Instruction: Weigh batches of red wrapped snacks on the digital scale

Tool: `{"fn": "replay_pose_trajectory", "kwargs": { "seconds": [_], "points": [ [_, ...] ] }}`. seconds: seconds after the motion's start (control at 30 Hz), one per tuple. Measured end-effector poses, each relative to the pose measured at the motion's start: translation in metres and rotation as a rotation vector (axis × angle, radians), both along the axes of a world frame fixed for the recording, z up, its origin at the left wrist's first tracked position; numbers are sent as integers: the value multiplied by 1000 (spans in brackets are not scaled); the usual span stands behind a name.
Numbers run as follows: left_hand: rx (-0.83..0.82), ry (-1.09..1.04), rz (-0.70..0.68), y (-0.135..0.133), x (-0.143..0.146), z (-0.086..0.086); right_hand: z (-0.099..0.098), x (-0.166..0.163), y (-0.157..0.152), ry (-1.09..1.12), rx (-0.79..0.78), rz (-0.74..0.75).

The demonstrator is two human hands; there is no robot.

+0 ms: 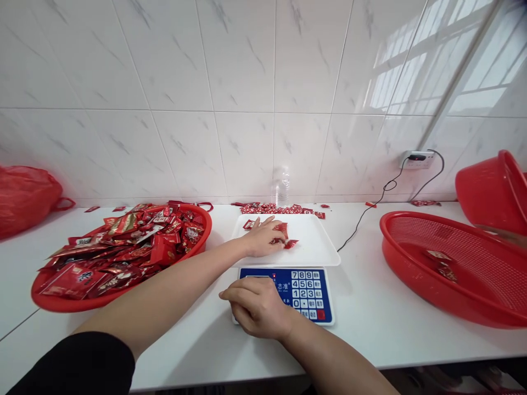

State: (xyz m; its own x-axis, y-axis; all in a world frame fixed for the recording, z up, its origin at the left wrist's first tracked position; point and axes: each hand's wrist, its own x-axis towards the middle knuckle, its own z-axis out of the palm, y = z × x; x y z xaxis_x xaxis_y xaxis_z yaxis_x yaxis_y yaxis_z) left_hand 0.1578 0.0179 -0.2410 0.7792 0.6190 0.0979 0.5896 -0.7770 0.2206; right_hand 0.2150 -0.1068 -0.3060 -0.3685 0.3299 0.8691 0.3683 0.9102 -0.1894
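Observation:
My left hand reaches over the white weighing tray. Its fingers are spread, with the tips touching small red packets. Another red packet lies just right of the fingertips, and one more is behind the hand. Below the tray sits the blue keypad panel of the digital scale. Over its left half my right hand is closed, fingers curled, with nothing visible in them. It hides part of the scale's display.
At left a red basket is heaped with red packets; behind it is a red plastic bag. A shallow red basket at right holds a few packets. A clear bottle and scattered packets line the wall. A black cord runs to a socket.

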Motion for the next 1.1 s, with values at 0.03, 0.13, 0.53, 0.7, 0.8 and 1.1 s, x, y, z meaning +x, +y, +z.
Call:
{"fn": "replay_pose_trajectory", "kwargs": {
  "seconds": [0.03, 0.13, 0.53, 0.7, 0.8, 1.1],
  "points": [
    [0, -67, 18, -2, -4, 1, 0, 0, 0, 5, 3, 0],
    [-19, -432, 109, -11, -23, 3, 0, 0, 0, 14, 5, -2],
    [172, -1278, 479, -56, -120, -46, 36, 48, 6, 134, -306, -330],
    [183, -1200, 387, -59, -125, -68, 50, 95, 21, -127, -632, -582],
    [85, -1215, 365, -64, -123, -68, 44, 102, 34, -260, -700, -607],
    [-79, -1276, 418, -73, -120, -54, 36, 84, 79, -287, -602, -577]
  ]
}}
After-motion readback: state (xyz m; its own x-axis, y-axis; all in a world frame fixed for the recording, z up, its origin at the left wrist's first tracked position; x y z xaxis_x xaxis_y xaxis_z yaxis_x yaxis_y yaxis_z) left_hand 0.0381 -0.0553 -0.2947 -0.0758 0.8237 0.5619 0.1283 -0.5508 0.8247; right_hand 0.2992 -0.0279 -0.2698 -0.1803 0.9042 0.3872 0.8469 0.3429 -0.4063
